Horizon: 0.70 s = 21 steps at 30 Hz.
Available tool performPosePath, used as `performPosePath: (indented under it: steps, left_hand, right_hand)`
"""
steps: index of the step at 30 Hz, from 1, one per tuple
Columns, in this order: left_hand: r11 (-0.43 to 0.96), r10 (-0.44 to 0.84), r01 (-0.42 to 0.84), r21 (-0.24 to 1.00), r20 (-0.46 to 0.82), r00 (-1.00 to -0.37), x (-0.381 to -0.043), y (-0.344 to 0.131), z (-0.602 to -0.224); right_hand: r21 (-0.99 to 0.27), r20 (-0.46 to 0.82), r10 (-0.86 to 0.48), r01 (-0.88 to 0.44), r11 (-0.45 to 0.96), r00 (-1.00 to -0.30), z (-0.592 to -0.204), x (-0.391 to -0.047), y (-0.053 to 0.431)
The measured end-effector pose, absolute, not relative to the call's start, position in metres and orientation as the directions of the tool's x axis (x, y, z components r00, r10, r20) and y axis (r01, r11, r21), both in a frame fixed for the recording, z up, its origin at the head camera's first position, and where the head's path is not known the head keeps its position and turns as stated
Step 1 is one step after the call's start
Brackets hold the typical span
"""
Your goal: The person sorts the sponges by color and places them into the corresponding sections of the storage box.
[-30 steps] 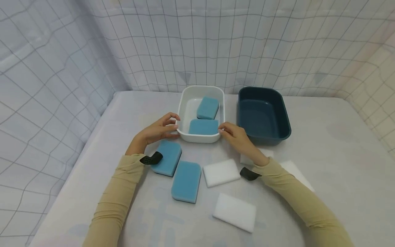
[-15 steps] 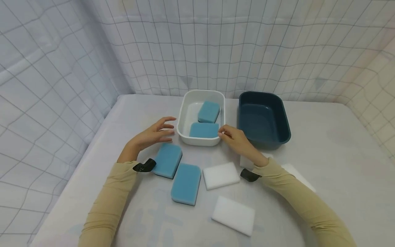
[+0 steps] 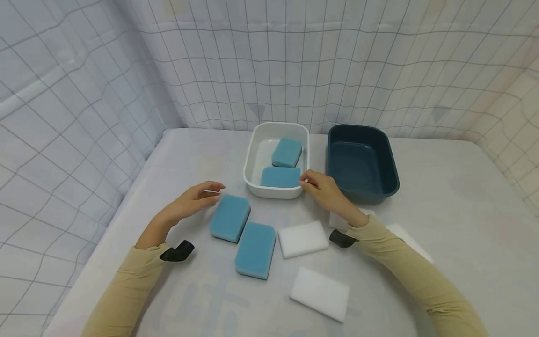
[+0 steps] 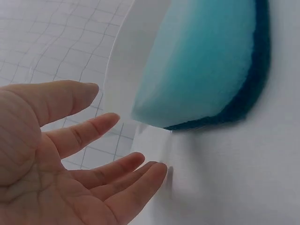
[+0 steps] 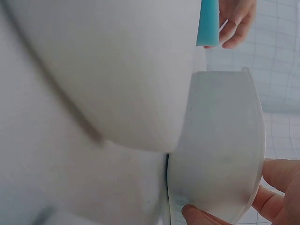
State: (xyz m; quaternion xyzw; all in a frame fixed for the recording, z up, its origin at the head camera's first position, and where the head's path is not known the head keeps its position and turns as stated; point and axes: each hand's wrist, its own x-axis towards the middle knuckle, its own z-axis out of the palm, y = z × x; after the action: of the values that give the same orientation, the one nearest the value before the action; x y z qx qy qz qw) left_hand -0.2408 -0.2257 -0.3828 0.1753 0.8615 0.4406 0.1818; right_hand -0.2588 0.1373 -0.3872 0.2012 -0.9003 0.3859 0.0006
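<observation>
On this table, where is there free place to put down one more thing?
One free patch: the table right of the dark tub. Another lies beyond the left hand, left of the white tub. Crowded: the near middle, with two blue sponges and white pads.

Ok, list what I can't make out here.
Head: one white pad and another white pad, both partly covered by the right forearm.
Left wrist: far end of the blue sponge, cut off by the top edge.
Right wrist: part of the right hand, cut off by the right and bottom edges.
</observation>
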Motion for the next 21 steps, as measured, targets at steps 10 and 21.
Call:
performPosePath:
  steps: [10, 21]
  left_hand:
    - [0.533, 0.58, 0.284, 0.797, -0.099, -0.809, -0.221, -0.221, -0.386]
    - [0.601, 0.628, 0.396, 0.694, -0.103, -0.771, -0.211, -0.214, -0.384]
  right_hand:
    - [-0.702, 0.138, -0.359, -0.347, 0.622, -0.923, -0.389, -0.26, 0.137]
    - [-0.728, 0.118, -0.362, -0.328, 0.603, -0.925, -0.39, -0.26, 0.139]
